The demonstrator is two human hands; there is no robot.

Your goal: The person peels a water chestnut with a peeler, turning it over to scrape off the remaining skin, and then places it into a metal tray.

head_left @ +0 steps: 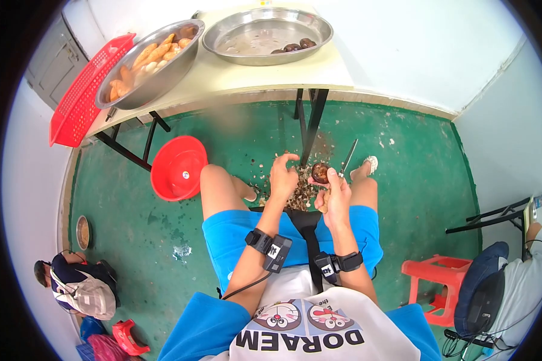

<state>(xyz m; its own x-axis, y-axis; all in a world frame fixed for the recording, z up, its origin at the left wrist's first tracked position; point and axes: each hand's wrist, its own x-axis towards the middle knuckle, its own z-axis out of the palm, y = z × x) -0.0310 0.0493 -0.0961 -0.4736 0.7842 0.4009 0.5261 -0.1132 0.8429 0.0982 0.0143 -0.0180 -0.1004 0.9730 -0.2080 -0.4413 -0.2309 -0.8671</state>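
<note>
In the head view my right hand [337, 195] is closed around a knife [348, 157], its blade pointing up and away from me. A tan piece, perhaps the handle, shows below the fingers. At the thumb and fingertips of this hand sits a dark brown, round root or tuber [320, 173], shiny on its near face. To its left, my left hand [283, 178] hangs apart from it, with the index finger stretched out to the right and nothing seen in the hand. Beneath both hands, a heap of brown and pale peelings [305, 191] lies on the green floor.
On the table [241, 81] ahead are a steel bowl [162, 81] of orange and white peeled roots, and a steel tray [247, 59] with several dark tubers [292, 48]. A red basin [176, 174] stands left of my knee. Nearby are a red stool [433, 271] and other people [72, 280].
</note>
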